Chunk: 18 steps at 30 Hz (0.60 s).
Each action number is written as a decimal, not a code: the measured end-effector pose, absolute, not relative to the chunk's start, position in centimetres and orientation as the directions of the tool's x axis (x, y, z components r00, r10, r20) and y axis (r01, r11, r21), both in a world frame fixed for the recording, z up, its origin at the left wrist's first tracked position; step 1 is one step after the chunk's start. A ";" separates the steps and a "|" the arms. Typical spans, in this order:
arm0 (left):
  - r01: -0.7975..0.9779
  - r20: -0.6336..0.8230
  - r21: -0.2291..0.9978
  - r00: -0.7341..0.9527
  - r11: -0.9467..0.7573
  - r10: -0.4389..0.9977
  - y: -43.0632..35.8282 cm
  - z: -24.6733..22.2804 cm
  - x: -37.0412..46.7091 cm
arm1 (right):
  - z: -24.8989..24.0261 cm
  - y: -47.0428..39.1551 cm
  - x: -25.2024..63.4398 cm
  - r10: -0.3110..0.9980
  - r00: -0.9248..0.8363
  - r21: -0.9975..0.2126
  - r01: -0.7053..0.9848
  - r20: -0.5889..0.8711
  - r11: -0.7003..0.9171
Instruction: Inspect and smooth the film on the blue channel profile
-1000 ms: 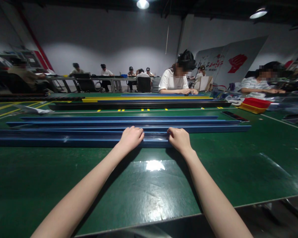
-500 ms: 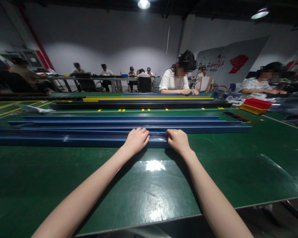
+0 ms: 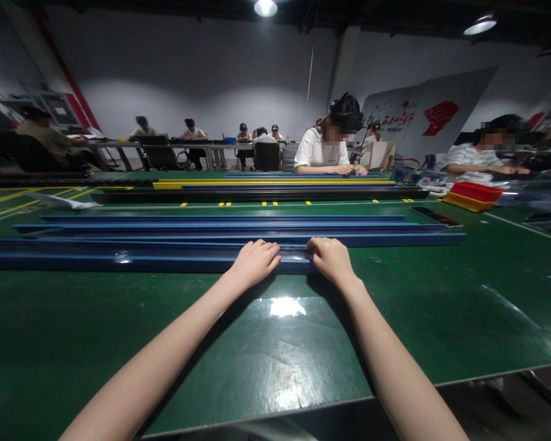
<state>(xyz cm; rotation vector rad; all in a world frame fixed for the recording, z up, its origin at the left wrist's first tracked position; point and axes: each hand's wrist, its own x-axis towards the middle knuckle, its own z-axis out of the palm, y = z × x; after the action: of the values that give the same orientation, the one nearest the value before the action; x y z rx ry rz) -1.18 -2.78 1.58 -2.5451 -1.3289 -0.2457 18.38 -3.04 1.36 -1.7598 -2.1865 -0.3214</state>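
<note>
A long blue channel strip (image 3: 174,260) lies flat across the table in front of me, its right end between and under my hands. My left hand (image 3: 256,260) is closed over the strip, its fingers curled across the far edge. Close by on the right, my right hand (image 3: 331,258) is closed at the strip's end, with thumb and fingers bent inward. A shiny, clear-looking patch shows on the strip between the hands; whether it is film or glare I cannot tell. The fingertips of my right hand are partly hidden.
More blue strips (image 3: 371,239) lie just behind. Farther back are yellow strips (image 3: 275,182), a black strip (image 3: 257,196), a phone (image 3: 436,216) and a red bin (image 3: 477,193). A co-worker (image 3: 324,150) sits across the green table (image 3: 119,343); others sit beyond.
My left hand has shifted slightly right along the strip, and my right hand has edged a little right too. The shiny patch between them looks brighter and more creased.
</note>
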 end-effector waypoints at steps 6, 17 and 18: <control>0.842 0.260 -0.146 0.540 -0.520 0.801 -2.7 2.0 -1.5 | 1.3 -3.0 18.8 0.906 -0.133 -0.038 0.986 0.402 0.161; 0.900 0.264 -0.167 0.434 -0.403 0.861 -2.3 2.7 -2.3 | 1.3 -3.0 18.6 0.913 -0.113 -0.030 0.990 0.392 0.135; 0.899 0.268 -0.172 0.437 -0.403 0.859 -2.3 2.7 -2.3 | 1.3 -3.1 18.6 0.915 -0.113 -0.031 0.990 0.388 0.135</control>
<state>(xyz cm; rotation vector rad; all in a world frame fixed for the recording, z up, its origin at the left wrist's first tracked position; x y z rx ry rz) -2.26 -2.34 2.68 -2.4039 -1.5156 -0.1969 18.61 -3.06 1.26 -1.8484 -2.1053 -0.3398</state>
